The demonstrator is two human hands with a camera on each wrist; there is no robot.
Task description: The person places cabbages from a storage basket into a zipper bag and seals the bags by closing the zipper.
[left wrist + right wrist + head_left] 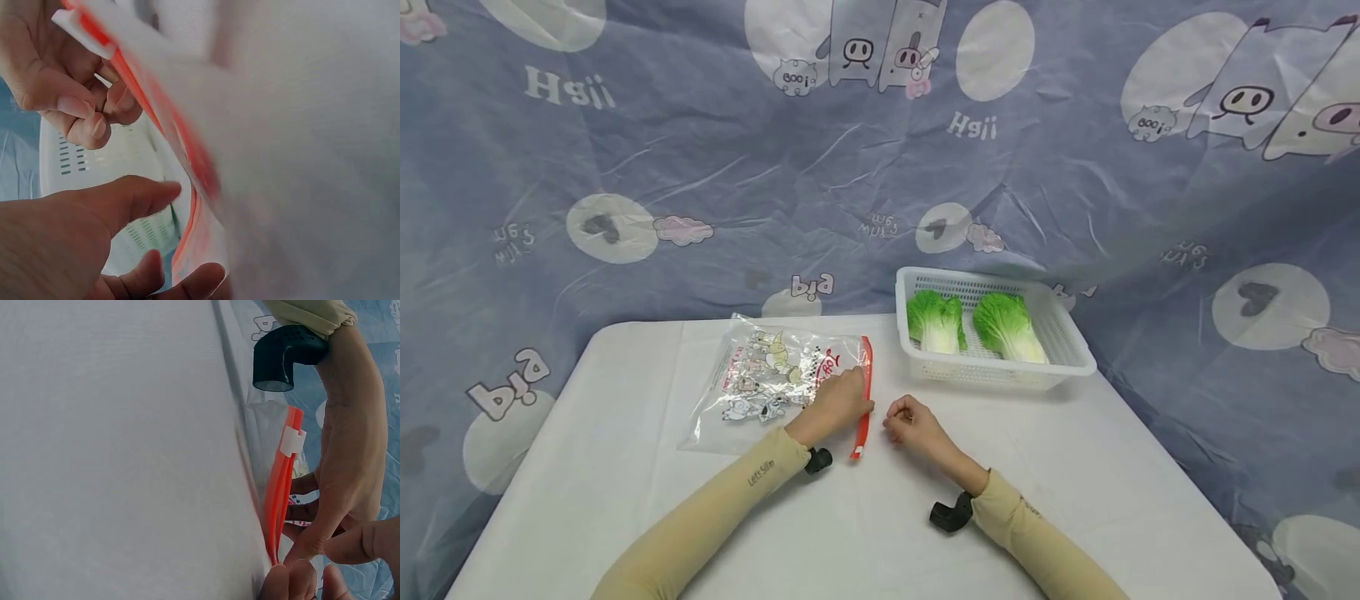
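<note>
2 hands work near a clear bag [767, 375] with a red zip edge [868, 367], lying on the counter [880, 542] left of a white basket [1060, 367] with 2 leafy cabbages [936, 325] [1011, 329]. The left hand [831, 404] is at that edge; I cannot tell whether it pinches it. The right hand [917, 425], fingers loosely curled, grasps nothing. A tug from only 1 side could drag the light bag; uneven pulling might crease the zip and jam its white slider [292, 442].
</note>
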